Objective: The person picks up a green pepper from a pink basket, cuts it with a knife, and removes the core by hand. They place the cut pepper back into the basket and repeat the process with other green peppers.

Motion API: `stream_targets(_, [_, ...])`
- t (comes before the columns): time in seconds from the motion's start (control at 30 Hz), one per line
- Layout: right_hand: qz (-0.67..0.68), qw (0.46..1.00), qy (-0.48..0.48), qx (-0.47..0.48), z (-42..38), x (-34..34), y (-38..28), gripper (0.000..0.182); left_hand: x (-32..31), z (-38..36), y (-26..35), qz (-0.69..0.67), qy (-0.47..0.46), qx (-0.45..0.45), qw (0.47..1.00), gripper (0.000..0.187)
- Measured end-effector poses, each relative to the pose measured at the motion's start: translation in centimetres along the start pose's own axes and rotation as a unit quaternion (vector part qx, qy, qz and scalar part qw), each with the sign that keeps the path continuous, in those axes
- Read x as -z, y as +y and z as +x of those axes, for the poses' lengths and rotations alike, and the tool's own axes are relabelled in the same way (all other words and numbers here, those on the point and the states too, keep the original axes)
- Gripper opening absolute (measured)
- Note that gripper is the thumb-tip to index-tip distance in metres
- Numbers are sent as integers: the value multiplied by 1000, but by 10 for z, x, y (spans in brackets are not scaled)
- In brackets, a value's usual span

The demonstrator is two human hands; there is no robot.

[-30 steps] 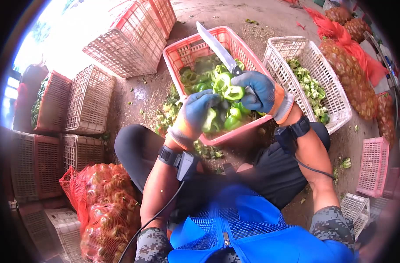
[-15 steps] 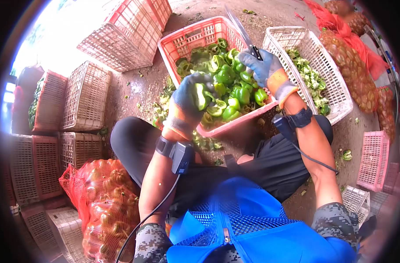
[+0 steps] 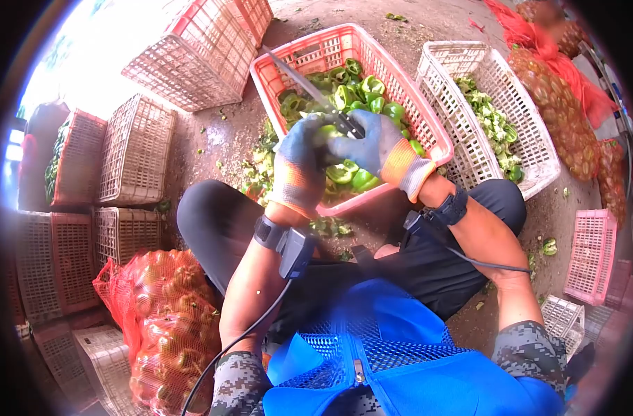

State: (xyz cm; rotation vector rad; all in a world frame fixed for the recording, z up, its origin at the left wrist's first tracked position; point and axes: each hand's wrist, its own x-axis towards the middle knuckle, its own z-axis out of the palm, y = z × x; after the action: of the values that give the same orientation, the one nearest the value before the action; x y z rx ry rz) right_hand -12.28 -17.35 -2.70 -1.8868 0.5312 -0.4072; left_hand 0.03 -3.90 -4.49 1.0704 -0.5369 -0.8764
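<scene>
My left hand (image 3: 299, 156), in a blue and orange work glove, is closed round a green bell pepper (image 3: 328, 130), which my fingers mostly hide. Gloved the same way, my right hand (image 3: 380, 144) grips a knife (image 3: 350, 125) by its black handle, right up against the left hand. The knife's long blade (image 3: 299, 78) points up and to the left. Both hands are over a pink plastic crate (image 3: 415, 82) that holds many cut green peppers (image 3: 363, 182), several of them hollow halves.
To the right stands a white crate (image 3: 462, 165) with pale green pepper cores and scraps (image 3: 490, 121). Red mesh sacks (image 3: 174, 326) of produce lie at my left and far right. Crates (image 3: 137, 151) are stacked at left, and scraps litter the floor around my crossed legs.
My right hand has come left and down to meet my left hand. The knife has swung from the crate's right side across to its left. My left hand keeps the pepper.
</scene>
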Motion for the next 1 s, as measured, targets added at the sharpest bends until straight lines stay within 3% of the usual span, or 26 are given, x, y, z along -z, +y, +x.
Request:
stream_targets(0.03, [-51, 998, -20, -24, 0, 10, -13, 35, 0, 2, 0, -22, 1, 9, 1000, 30])
stream_targets(0.07, [19, 997, -36, -58, -2, 17, -22, 33, -5, 2, -5, 159, 12, -120, 980, 26])
stream_targets(0.1, [89, 991, -50, -92, -4, 25, -30, 31, -9, 2, -6, 330, 22, -244, 912, 23])
stream_targets(0.17, [208, 965, -72, -143, -9, 39, -34, 23, -9, 4, 0, 166, 67, -94, 979, 19])
stream_targets(0.23, [239, 960, -61, -135, -12, 51, -36, 24, -10, 5, 8, -6, 102, 60, 993, 28])
stream_targets(0.27, [255, 956, -56, -130, -12, 57, -37, 24, -12, 2, 11, 124, 54, 41, 990, 27])
stream_targets(0.3, [229, 965, -23, -122, -12, 61, -32, 25, -14, -2, 14, 334, -55, -85, 937, 28])
stream_targets(0.37, [217, 971, -6, -103, -14, 74, -37, 27, -19, -9, -15, 529, -238, -96, 808, 28])
stream_targets(0.4, [209, 974, 3, -93, -16, 81, -40, 28, -44, -16, -19, 661, -344, 21, 667, 36])
stream_targets(0.43, [183, 981, 18, -68, -19, 86, -39, 28, -55, -34, -1, 620, -351, 31, 701, 46])
stream_targets(0.47, [154, 984, 32, -78, -19, 91, -38, 28, -59, -35, 9, 604, -369, -7, 706, 39])
stream_targets(0.53, [183, 977, 33, -103, -21, 100, -31, 33, -51, -21, 0, 592, -219, -45, 775, 30])
stream_targets(0.57, [149, 982, 54, -102, -25, 98, -30, 33, -42, -13, 0, 418, -163, -15, 894, 35])
stream_targets(0.6, [114, 986, 74, -95, -25, 94, -32, 32, -49, -10, 22, 255, -146, 38, 955, 41])
stream_targets(0.67, [68, 989, 121, -41, -21, 81, -30, 27, -58, -13, 56, 206, -126, 66, 968, 51])
stream_targets(0.7, [101, 987, 116, -49, -17, 68, -15, 27, -48, -9, 37, 200, -139, -4, 970, 53])
stream_targets(0.73, [99, 990, 99, 8, -13, 56, 7, 31, -49, -12, 26, 208, -109, -32, 972, 51])
stream_targets(0.77, [86, 990, 101, 47, -17, 47, 6, 34, -44, -8, 2, 16, -67, 33, 997, 43])
stream_targets(0.8, [122, 985, 104, 59, -20, 38, 2, 35, -52, -9, -3, 88, -54, -45, 994, 33])
stream_targets(0.83, [44, 991, 105, 68, -21, 37, 5, 38, -60, -9, -8, 162, -28, -119, 979, 24])
stream_targets(0.87, [-67, 994, 81, 41, -25, 47, -16, 40, -61, -8, -8, 91, -18, -82, 992, 23])
stream_targets(0.9, [-22, 998, 37, 35, -18, 49, -7, 38, -66, -11, 8, 282, 21, -134, 950, 23])
stream_targets(0.93, [-29, 999, -32, 1, -13, 54, -15, 36, -62, -6, 4, 214, 5, -142, 966, 29])
stream_targets(1.0, [58, 997, -34, 39, -16, 51, 1, 35, -55, -9, 12, 265, -3, -104, 959, 34])
